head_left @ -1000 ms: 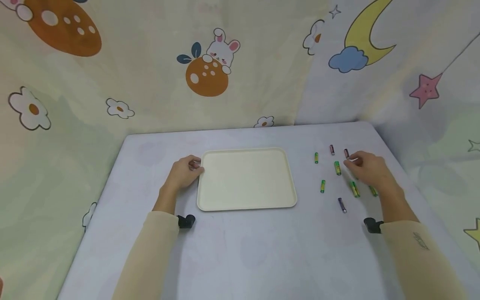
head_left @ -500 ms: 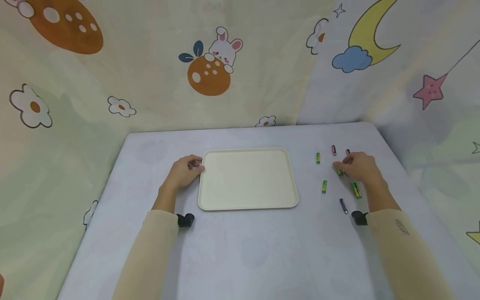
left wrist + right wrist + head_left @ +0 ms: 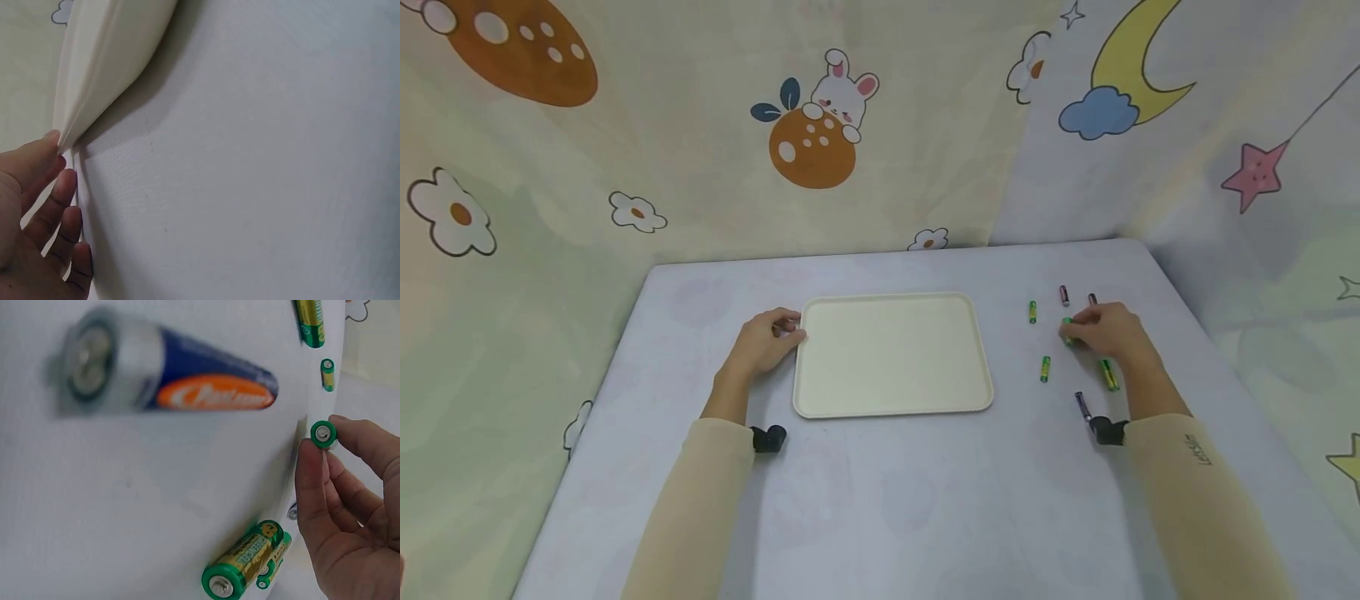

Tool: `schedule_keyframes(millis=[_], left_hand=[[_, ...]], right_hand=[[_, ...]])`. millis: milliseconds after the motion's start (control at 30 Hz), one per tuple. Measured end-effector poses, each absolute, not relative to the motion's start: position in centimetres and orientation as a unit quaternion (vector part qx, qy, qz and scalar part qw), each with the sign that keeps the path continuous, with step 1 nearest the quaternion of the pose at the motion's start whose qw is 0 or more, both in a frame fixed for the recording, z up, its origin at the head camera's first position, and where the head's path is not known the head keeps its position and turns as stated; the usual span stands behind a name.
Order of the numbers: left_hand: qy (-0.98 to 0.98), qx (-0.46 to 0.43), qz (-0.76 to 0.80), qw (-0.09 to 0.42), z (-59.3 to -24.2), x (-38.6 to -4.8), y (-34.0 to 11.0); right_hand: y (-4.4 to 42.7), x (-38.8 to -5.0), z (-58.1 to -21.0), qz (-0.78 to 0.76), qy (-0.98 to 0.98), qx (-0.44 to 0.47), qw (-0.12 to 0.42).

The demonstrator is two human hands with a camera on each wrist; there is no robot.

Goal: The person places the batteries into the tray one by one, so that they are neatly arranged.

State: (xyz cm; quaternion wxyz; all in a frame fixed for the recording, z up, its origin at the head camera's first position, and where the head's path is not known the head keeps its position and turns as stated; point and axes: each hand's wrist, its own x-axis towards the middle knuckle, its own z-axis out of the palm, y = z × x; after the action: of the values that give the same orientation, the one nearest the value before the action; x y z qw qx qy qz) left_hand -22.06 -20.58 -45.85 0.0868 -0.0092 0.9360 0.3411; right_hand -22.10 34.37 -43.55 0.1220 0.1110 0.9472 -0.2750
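My left hand [image 3: 765, 340] pinches the left edge of a cream rectangular tray [image 3: 892, 356], its thumb over the rim in the left wrist view. To the right, my right hand [image 3: 1108, 332] holds a green battery [image 3: 323, 434] between thumb and fingertips, one end facing the right wrist camera. Around that hand lie a small green battery [image 3: 1032, 312], another green battery [image 3: 1045, 369] and a thicker green-and-gold one [image 3: 1109, 375]. A blue battery [image 3: 212, 375] with an orange patch and silver end looms large in the right wrist view.
Two small dark-and-red batteries lie beyond my right hand, a nearer one [image 3: 1092, 298] and one to its left [image 3: 1063, 295]. The white table [image 3: 880, 500] ends at a patterned cloth backdrop [image 3: 700, 125]. A black wrist camera [image 3: 1107, 431] partly covers the blue battery.
My right hand has moved left from beside a far dark battery to the green battery and now pinches it, shifting it slightly. My left hand stays on the tray edge.
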Motion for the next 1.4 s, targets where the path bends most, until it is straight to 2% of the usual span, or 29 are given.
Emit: schedule_keyframes(millis=[200,433,600,1033,1400], left_hand=[[0.934,-0.005,0.346,0.09,-46.1,-22.3,-20.3],[0.935,-0.005,0.344,0.087,-46.1,-22.7,-20.0],[0.936,-0.004,0.341,0.091,-46.1,-22.8,-19.9],[0.934,-0.005,0.342,0.104,-45.5,-22.8,-20.4],[0.933,-0.007,0.343,0.104,-45.8,-22.4,-21.2]], right_hand=[[34.1,-21.9,-43.1,-0.358,0.914,0.121,0.148],[32.0,-21.5,-41.8,-0.388,0.909,0.075,0.134],[28.7,-21.2,-40.9,-0.467,0.87,0.043,0.152],[17.8,-20.9,-41.7,-0.57,0.8,-0.027,0.186],[10.4,-20.8,-44.1,-0.592,0.773,-0.04,0.225]])
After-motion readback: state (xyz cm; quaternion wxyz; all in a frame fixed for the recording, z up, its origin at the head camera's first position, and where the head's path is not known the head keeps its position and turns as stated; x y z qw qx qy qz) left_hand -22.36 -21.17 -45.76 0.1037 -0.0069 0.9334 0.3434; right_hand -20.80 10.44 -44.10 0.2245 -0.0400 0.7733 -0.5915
